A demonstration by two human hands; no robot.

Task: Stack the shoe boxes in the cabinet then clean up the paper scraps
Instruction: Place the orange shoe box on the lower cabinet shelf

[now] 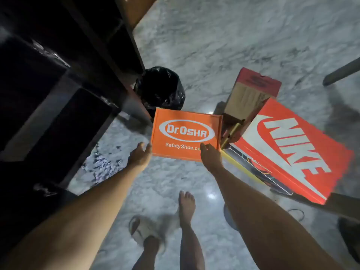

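Note:
An orange Dr.Osha shoe box [185, 121] is held up in front of me above the marble floor. My left hand [140, 154] grips its lower left corner and my right hand [211, 155] grips its lower right edge. To the right lies a big red Nike box [296, 151] on top of a dark box with a yellow edge [253, 168]. Behind them stands a brown box with a red lid [251, 94]. The dark cabinet [58, 90] with open shelves rises on the left. Paper scraps [101, 164] lie on the floor by its base.
A bin lined with a black bag [161, 90] stands beside the cabinet's front edge. My bare foot [187, 205] and a foot in a pale slipper [142, 228] are on the floor below. A dark chair leg [341, 73] shows at the far right.

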